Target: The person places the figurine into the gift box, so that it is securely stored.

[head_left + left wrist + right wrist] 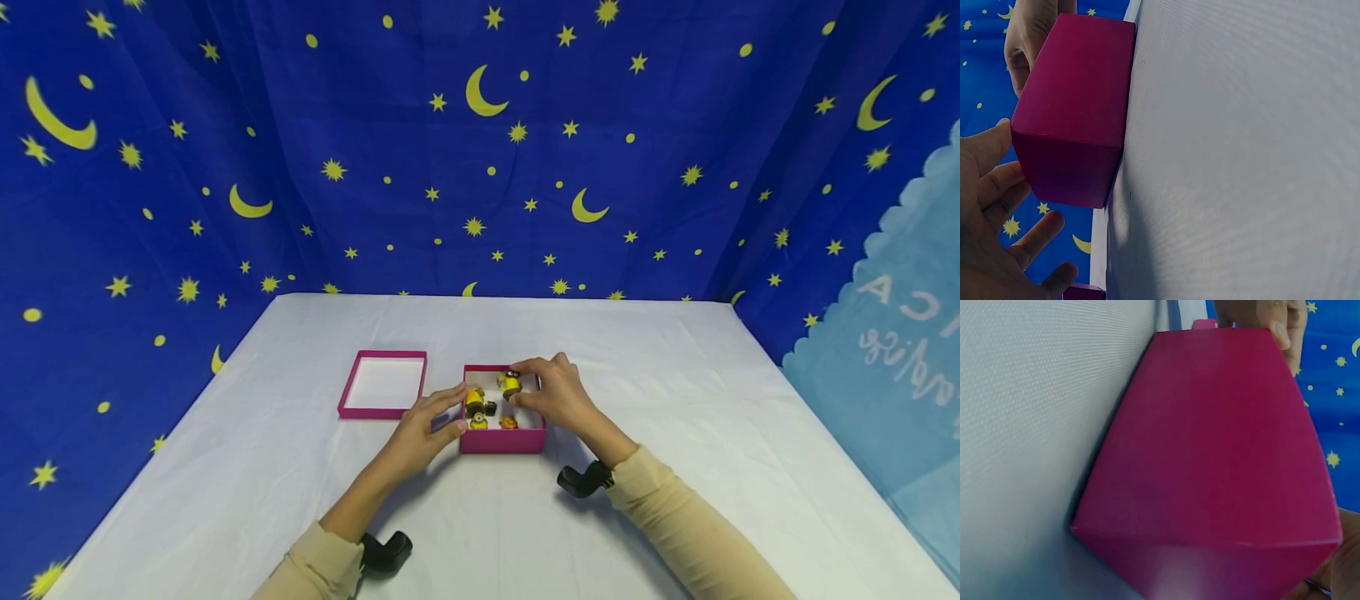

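An open magenta box [502, 442] with a white inside stands on the table and holds several small yellow toy figures. My right hand [561, 393] reaches over the box's right side and pinches a yellow minion figure [510, 383] between thumb and fingers. At the box's left wall is my left hand [422, 432], its fingers loosely spread and its fingertips right at the rim. Close to them lies another yellow figure [476, 402] with a dark base. An orange figure [508, 422] shows by the front wall. In both wrist views the box's walls [1079, 81] hide the figures.
Left of the box lies the magenta lid [375, 413], its white inside facing up. A white cloth [675, 367] covers the table. Behind hangs a blue curtain [420, 150] with moons and stars, and a light blue banner [900, 333] is at the right.
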The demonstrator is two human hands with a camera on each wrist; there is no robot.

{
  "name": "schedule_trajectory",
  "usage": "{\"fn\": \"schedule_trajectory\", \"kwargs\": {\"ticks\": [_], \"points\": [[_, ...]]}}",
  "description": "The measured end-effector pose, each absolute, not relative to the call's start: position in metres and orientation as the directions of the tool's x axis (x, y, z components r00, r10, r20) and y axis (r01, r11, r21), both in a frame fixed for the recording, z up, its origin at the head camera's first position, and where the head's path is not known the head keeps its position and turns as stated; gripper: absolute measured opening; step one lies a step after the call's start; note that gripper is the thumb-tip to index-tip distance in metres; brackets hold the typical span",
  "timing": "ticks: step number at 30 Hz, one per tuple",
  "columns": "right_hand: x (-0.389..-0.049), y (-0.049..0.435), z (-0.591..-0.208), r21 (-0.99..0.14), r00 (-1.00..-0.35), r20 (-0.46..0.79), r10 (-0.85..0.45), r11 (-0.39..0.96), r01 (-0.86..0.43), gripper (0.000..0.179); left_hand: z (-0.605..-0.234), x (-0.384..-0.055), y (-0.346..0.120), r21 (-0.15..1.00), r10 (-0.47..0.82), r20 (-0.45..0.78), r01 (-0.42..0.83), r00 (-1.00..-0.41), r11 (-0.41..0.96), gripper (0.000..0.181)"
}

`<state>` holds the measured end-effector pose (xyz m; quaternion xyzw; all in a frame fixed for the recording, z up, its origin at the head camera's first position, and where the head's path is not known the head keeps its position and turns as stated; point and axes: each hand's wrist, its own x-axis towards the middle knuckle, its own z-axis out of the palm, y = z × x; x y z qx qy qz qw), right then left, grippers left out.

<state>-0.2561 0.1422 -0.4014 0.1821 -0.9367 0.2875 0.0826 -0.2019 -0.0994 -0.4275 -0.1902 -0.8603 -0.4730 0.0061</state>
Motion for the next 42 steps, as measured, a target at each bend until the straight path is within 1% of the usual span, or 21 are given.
{"fn": "schedule_trajectory", "kwargs": {"ticks": [6, 17, 24, 31, 37, 42], "points": [[-0.258, 0.139, -0.404, -0.488, -0.923, 0.247, -0.295, 0.785, -0.381, 0.047, -0.429, -0.203, -0.100, 0.807, 0.329, 0.207, 0.351, -0.921, 0.475, 0.049], [-0.261, 0.135, -0.405, -0.461, -0.949, 0.133, -0.288, 0.829, -0.316, 0.047, -0.428, -0.202, -0.100, 0.810, 0.325, 0.198, 0.341, -0.925, 0.478, 0.050], [-0.262, 0.131, -0.402, -0.402, -0.952, 0.066, -0.298, 0.866, -0.299, 0.046, -0.432, -0.201, -0.100, 0.778, 0.324, 0.284, 0.414, -0.902, 0.472, 0.049], [-0.265, 0.128, -0.399, -0.366, -0.956, 0.015, -0.292, 0.889, -0.277, 0.045, -0.428, -0.202, -0.100, 0.803, 0.333, 0.226, 0.368, -0.916, 0.469, 0.051], [-0.266, 0.125, -0.396, -0.357, -0.956, -0.025, -0.292, 0.896, -0.265, 0.045, -0.428, -0.202, -0.100, 0.807, 0.338, 0.215, 0.361, -0.916, 0.468, 0.051], [-0.266, 0.122, -0.395, -0.328, -0.955, -0.029, -0.296, 0.905, -0.271, 0.046, -0.428, -0.202, -0.101, 0.805, 0.334, 0.212, 0.358, -0.918, 0.474, 0.051]]}}
